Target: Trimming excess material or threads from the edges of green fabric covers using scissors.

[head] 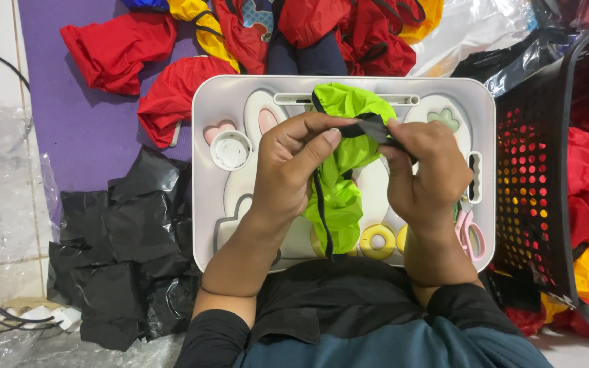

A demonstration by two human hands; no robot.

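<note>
**Both hands pinch the black strap of a green cloth**

The left hand (288, 167) and right hand (424, 170) each pinch the black strap (371, 127) between thumb and fingers. The lime-green cloth (342, 184) hangs lengthwise between them, over the white lap desk (213, 102). Pink scissors (470, 232) lie just right.

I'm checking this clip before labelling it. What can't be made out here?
Head view:
- Black strap end: pinched under the fingers of left hand and right hand.
- White tray pattern: covered by green fabric and hands.
- Pink scissors: blades behind right wrist.
- Black basket: cut off by right edge.
</note>
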